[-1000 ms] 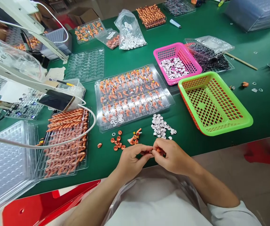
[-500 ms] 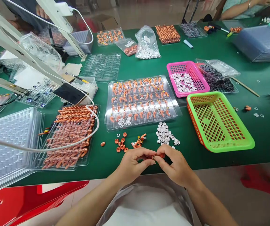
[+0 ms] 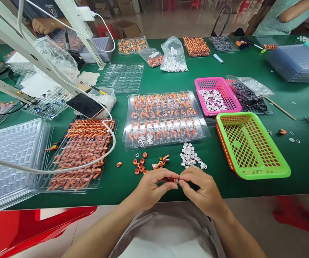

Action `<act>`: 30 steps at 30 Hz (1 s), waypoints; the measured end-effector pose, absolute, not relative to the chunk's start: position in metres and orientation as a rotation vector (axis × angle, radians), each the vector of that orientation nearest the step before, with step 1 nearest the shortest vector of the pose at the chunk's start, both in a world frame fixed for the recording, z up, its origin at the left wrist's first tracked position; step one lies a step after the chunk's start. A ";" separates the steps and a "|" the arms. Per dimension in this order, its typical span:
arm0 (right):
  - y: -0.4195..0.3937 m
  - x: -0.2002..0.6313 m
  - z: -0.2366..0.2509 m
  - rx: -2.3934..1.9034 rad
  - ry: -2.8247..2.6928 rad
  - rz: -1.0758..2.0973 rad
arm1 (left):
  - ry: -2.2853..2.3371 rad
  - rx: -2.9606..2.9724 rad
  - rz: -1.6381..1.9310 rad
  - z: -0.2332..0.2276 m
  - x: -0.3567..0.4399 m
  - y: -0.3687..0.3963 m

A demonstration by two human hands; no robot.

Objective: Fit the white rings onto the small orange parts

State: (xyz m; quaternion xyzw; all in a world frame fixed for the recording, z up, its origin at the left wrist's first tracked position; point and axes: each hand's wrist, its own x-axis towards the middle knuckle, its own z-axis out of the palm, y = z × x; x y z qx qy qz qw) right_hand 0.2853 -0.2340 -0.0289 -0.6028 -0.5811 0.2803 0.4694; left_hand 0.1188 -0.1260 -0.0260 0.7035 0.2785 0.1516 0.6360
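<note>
At the table's near edge, my left hand pinches a small orange part between thumb and fingertips; a greyish round face shows on it. My right hand has its thumb and forefinger closed against the same part from the other side. Just beyond the fingers lie small orange cups, a few orange-and-yellow curved pieces and a heap of white round caps. A clear tray of orange curved pieces, with white rings at its front corner, lies farther back.
To the right stand a green basket and a pink basket of white pieces. Trays of orange parts, a phone, a white cable and a metal frame crowd the left. People sit across the table.
The view has tilted up slightly. My fingers have turned the small part, so its greyish face now shows; before, its orange side stuck out by my right fingers.
</note>
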 end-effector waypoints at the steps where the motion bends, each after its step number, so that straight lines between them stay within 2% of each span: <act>1: -0.233 0.286 -0.028 -1.490 -1.446 0.662 | 0.630 1.614 0.341 -0.026 0.118 -0.125; 6: -0.231 0.289 -0.023 -1.529 -1.523 0.581 | 0.606 1.539 0.359 -0.030 0.118 -0.124; 12: -0.234 0.280 -0.034 -1.559 -1.452 0.633 | 0.742 1.200 0.359 -0.035 0.123 -0.135; 20: -0.234 0.264 -0.052 -1.622 -1.400 0.340 | 0.869 1.013 0.399 -0.030 0.135 -0.145; 30: -0.235 0.283 -0.031 -1.509 -1.228 0.709 | 0.816 0.912 0.359 -0.033 0.135 -0.137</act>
